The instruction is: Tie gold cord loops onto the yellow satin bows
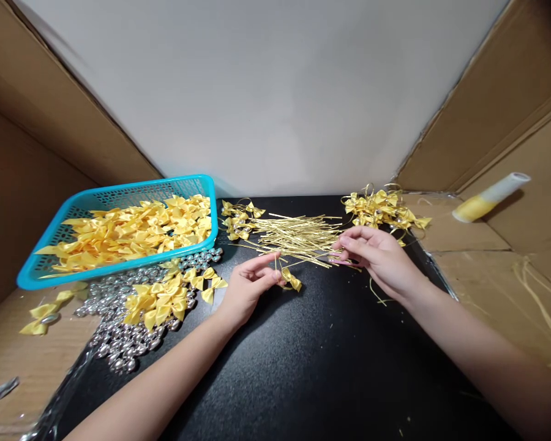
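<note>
Between the thumb and index finger of my left hand [252, 282] is a gold cord, pinched beside a small yellow satin bow [292, 280] that hangs at the fingertips. A strand of the gold cord [303, 261] runs rightward to my right hand [379, 257], whose thumb and fingers are closed around its end. Just beyond both hands lies a loose pile of straight gold cords [298, 236]. To the left of my left hand, several yellow bows [160, 297] rest on a spread of shiny silver beads [123, 343].
A turquoise basket [119, 277] full of yellow bows stands at the left. Corded bows [379, 208] are heaped at the back right, with a smaller group [239, 217] by the basket. A yellow-and-white tube [491, 197] leans at the right. Cardboard walls [500, 104] flank the black table [303, 367].
</note>
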`<state>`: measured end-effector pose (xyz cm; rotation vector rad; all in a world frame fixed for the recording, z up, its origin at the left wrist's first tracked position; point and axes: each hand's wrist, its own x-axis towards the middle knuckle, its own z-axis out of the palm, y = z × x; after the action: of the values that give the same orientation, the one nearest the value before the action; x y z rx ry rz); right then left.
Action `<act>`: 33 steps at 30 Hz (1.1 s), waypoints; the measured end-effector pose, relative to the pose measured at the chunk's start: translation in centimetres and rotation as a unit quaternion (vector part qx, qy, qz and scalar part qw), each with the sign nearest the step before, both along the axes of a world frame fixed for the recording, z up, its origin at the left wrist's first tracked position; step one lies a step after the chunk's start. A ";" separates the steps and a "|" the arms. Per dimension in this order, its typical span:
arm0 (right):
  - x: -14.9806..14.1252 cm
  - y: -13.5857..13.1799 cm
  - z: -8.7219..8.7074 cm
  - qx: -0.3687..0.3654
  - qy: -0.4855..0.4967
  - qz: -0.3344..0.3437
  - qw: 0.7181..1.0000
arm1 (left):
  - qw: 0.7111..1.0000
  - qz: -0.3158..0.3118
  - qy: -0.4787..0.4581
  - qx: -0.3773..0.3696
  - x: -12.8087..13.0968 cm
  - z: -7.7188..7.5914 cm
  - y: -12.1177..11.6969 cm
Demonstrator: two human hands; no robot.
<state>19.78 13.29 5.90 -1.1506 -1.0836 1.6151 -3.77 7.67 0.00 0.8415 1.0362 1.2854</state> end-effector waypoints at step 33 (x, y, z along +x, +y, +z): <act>0.1 0.1 -0.2 0.015 0.007 0.001 1.000 | 0.840 0.053 0.496 0.214 0.2 1.1 -0.6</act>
<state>19.87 13.35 5.68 -1.1171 -1.0983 1.6005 -3.52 7.10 1.09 1.9385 1.6253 1.1707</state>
